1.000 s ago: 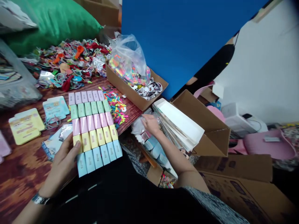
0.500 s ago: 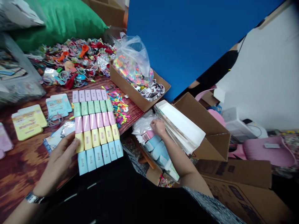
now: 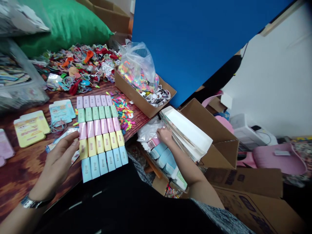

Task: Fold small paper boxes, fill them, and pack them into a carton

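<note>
Several rows of small pastel boxes (image 3: 99,130) stand packed together at the table's near edge, in purple, green, pink, yellow and blue. Beside the yellow and pink rows, on their left side, is my left hand (image 3: 59,156). Its thumb and fingers are a little apart, and nothing shows gripped in them. My right hand (image 3: 165,135) reaches down to a carton below the table, with its fingers curled together; what they pinch, if anything, is hidden. Near it lie a clear plastic bag (image 3: 149,130) and light blue packets (image 3: 162,154).
Yellow cards (image 3: 31,128) and blue cards (image 3: 62,110) lie left on the table (image 3: 29,182). Behind are a heap of mixed trinkets (image 3: 80,65) and a shallow carton (image 3: 138,100) with a bagged load. White sheets (image 3: 187,128) and an open carton (image 3: 216,143) stand right.
My left hand has shifted slightly left, and its thumb has come off the yellow box. A shiny packet beneath that hand no longer shows. My right hand stays about where it was.
</note>
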`<state>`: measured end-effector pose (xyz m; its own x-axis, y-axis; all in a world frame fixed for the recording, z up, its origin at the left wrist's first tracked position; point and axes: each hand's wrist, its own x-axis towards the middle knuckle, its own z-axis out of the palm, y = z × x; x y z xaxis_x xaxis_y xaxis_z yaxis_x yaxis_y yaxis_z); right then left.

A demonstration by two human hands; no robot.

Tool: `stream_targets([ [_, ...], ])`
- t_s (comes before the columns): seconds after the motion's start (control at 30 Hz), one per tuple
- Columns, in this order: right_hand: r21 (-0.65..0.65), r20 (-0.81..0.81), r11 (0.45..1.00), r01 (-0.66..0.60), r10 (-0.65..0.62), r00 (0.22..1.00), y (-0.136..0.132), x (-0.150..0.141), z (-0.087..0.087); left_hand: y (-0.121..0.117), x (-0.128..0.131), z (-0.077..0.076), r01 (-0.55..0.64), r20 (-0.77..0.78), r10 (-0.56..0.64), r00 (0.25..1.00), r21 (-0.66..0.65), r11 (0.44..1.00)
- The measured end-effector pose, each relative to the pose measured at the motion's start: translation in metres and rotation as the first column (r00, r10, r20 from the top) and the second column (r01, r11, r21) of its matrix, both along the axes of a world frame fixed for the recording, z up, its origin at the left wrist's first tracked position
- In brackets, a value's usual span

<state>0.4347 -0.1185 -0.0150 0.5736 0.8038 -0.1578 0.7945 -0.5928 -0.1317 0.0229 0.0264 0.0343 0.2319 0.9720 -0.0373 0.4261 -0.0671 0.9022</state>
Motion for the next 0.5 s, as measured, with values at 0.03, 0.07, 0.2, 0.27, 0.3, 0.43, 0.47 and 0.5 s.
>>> stream_targets([
  [0.03,0.02,-0.02,1.0,-0.003,0.003,1.0,-0.002,0.001,-0.001,-0.001,0.0,0.003,-0.021,0.038,0.023,0.999,-0.074,0.997],
  [0.07,0.047,-0.044,0.999,-0.005,0.008,0.999,-0.004,0.003,-0.002,-0.001,-0.001,0.005,-0.036,0.08,0.048,0.996,-0.149,0.988],
  [0.2,0.204,-0.139,0.979,0.001,0.028,0.99,-0.017,0.016,0.008,0.0,0.0,0.016,-0.079,0.132,0.101,0.986,-0.163,0.983],
  [0.27,0.303,-0.157,0.953,0.016,0.033,0.987,-0.025,0.023,0.02,0.001,0.003,0.024,-0.069,0.106,0.074,0.992,-0.051,0.996],
  [0.3,0.352,-0.158,0.936,0.026,0.032,0.987,-0.028,0.025,0.026,0.001,0.006,0.028,-0.057,0.094,0.055,0.994,0.019,0.998],
  [0.43,0.516,-0.126,0.854,0.068,-0.002,0.992,-0.037,0.029,0.061,-0.002,0.025,0.049,0.016,0.142,-0.051,0.989,0.242,0.97],
  [0.47,0.556,-0.114,0.828,0.076,-0.014,0.993,-0.037,0.029,0.072,-0.003,0.031,0.053,0.043,0.157,-0.089,0.984,0.275,0.96],
  [0.5,0.597,-0.101,0.798,0.077,-0.021,0.995,-0.036,0.029,0.082,-0.004,0.038,0.057,0.079,0.156,-0.131,0.979,0.3,0.951],
])
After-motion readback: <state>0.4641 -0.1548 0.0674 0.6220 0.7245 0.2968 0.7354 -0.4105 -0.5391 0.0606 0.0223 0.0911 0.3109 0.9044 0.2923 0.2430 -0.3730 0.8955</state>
